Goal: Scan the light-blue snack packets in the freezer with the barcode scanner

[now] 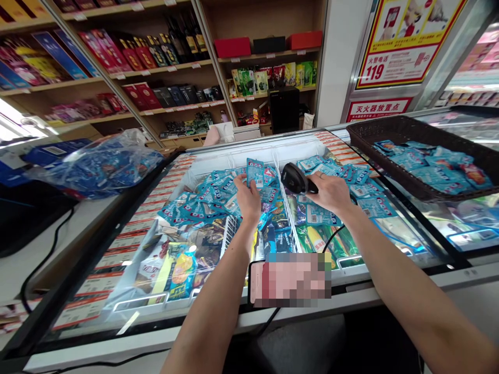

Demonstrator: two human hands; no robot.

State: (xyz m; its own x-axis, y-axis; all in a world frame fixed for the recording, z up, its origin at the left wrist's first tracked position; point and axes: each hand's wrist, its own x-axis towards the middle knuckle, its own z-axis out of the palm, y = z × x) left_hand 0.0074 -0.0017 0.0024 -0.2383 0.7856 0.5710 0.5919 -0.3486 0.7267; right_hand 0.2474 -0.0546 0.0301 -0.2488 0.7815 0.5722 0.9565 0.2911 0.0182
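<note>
Single head cam, facing forward and down.
Close over left hand [248,197], right hand [331,193] and glass-topped chest freezer [97,347]; shelving [268,21] farther off, across top.

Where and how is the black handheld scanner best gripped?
The scanner is probably best gripped by its slim handle, from the right: the handle extends that way from the bulky head, and the right hand holds it there.

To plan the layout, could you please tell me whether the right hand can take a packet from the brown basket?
Probably not just yet: the right hand holds the black scanner. Otherwise the way looks free, as the brown basket is open-topped and its blue packets lie uncovered.
</note>
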